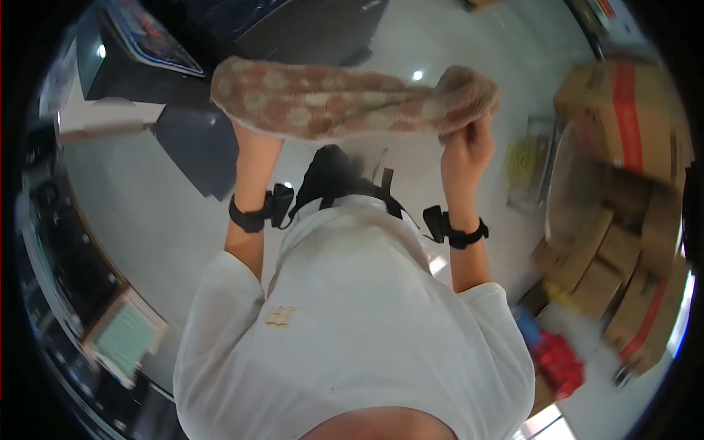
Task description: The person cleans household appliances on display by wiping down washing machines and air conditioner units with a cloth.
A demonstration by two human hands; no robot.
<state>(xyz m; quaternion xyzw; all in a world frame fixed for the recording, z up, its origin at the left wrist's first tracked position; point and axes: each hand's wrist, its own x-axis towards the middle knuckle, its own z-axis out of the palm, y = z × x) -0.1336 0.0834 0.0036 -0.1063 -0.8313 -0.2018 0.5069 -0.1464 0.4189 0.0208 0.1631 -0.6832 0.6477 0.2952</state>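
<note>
A pink cloth [323, 103] with pale round dots stretches from side to side in front of me at arm's length. Its left end is broad and spread, while its right end is bunched into a lump. My left hand [257, 133] is under or behind the broad end; the cloth hides its fingers, so their grip cannot be seen. With closed fingers, my right hand [469, 139] grips the lower edge of the bunched end. Black straps with small dark devices circle both wrists.
Stacked cardboard boxes [620, 110] with red tape stand on the right. A red bag [561, 363] lies below them. Dark panels [198, 143] are at the upper left. A pale green sheet [125, 337] rests at the lower left. Glossy pale floor [125, 209] shows between.
</note>
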